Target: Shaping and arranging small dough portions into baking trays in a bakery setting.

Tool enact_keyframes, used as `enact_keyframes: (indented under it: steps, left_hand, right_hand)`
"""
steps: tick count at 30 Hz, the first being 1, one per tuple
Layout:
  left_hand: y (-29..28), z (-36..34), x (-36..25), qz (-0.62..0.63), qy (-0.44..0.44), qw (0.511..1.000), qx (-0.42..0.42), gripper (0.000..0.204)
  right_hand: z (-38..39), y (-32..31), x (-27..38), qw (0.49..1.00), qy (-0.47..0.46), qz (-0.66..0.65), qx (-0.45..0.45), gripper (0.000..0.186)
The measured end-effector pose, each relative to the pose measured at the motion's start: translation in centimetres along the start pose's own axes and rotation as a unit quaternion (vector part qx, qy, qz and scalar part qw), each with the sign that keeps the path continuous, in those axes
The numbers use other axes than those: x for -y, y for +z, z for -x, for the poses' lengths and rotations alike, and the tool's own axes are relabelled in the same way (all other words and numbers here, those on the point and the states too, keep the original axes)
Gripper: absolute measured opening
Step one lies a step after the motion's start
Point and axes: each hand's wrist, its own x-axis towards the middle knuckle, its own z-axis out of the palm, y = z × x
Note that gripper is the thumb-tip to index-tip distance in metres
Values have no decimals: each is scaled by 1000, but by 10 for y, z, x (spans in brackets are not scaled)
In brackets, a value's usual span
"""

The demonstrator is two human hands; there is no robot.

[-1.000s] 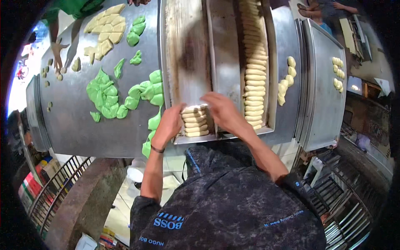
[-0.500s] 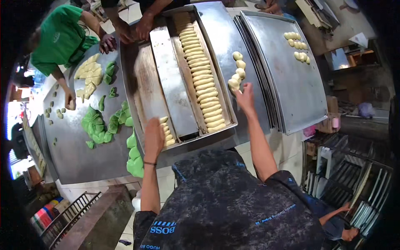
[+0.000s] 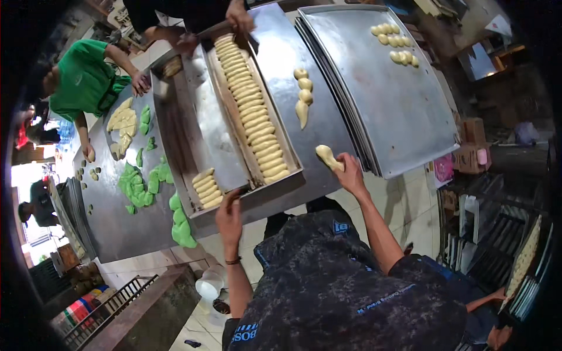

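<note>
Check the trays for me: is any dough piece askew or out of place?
Nothing is spilled. One piece beside the long tray looks stretched and tilted, unlike the round ones above it. The right hand holds another piece.
</note>
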Motion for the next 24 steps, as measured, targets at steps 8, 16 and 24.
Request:
enact_keyframes:
  steps: [8,16,24]
  left_hand:
    - [132,-5,-72,79,48,982,163,30]
    - [167,-22,-142,187,122,962,156,30]
    - [178,-14,-212,215,110,939,245,30]
  right_hand:
    - [-47,-10,61,994,-84,-24,62,46]
    - [-9,-128,84,836,-42,-525,156,37]
    - [19,-190,93,838,-91,-537,20,28]
